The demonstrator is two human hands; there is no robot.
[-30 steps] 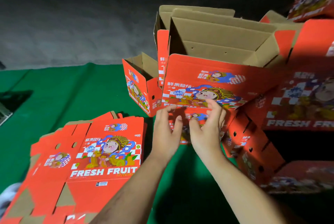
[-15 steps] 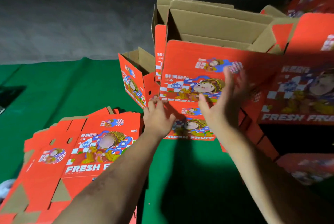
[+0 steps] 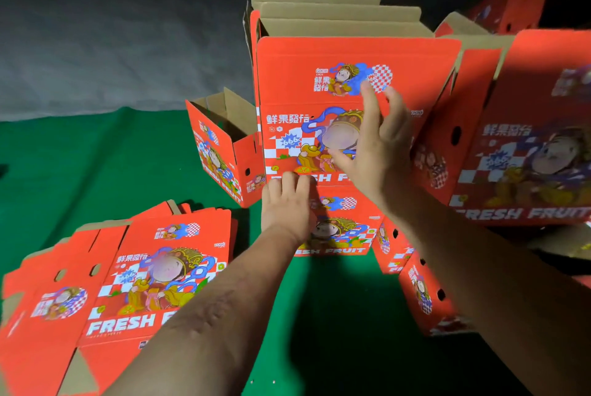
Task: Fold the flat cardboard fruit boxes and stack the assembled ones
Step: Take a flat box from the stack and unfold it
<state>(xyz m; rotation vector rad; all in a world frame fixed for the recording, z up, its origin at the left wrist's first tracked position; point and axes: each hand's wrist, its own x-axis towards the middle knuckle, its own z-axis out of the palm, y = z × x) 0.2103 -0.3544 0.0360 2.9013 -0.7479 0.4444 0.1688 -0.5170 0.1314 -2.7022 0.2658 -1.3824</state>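
Green cloth [image 3: 96, 165] lies under everything. Flat boxes [image 3: 134, 274] sit in a pile at the left. One folded box [image 3: 319, 91] stands on another box [image 3: 345, 229]. Right hand [image 3: 380, 146] presses it, fingers spread wide. Left hand [image 3: 287, 203] touches its bottom edge with straight fingers, holding nothing.

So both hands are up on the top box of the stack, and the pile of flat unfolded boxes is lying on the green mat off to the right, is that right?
Not quite. The head view shows the flat boxes on the green mat to the left, not the right. The rest holds: the left hand and right hand are both on the top box of the stack.
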